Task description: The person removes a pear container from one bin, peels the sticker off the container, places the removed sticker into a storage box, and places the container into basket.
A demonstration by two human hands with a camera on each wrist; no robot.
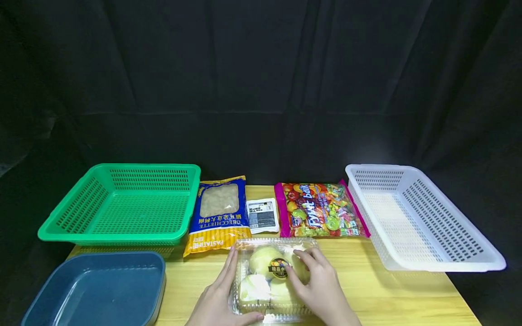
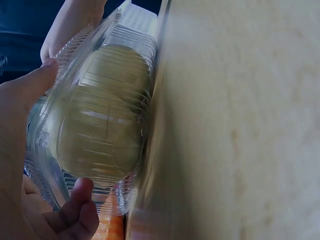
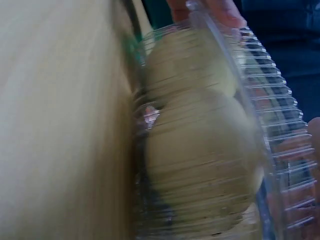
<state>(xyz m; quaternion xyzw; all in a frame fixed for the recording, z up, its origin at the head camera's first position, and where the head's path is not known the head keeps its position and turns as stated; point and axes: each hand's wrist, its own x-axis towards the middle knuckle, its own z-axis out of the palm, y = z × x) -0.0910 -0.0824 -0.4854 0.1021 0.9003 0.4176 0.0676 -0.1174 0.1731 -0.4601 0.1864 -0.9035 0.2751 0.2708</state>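
Observation:
A clear plastic clamshell box [image 1: 244, 246] holding several pale yellow-green round fruits [image 1: 261, 260] sits at the front middle of the table, its lid down. On the lid is a round black label [image 1: 279, 268] with fruit pictures. My left hand [image 1: 220, 294] holds the box's left side, thumb along the front edge; in the left wrist view its fingers [image 2: 82, 207] curl at the ribbed wall. My right hand [image 1: 320, 283] rests on the lid's right part, thumb at the label and fingertips farther back. The right wrist view shows the fruits [image 3: 200, 150] through the ribbed wall.
Behind the box lie an orecchiette bag [image 1: 220, 213], a small white packet [image 1: 263, 216] and a fruit candy bag [image 1: 320, 210]. A green basket [image 1: 142, 240] and a dark blue tray [image 1: 161, 280] stand left, a white basket [image 1: 387, 253] right. Black cloth [image 1: 261, 90] hangs behind.

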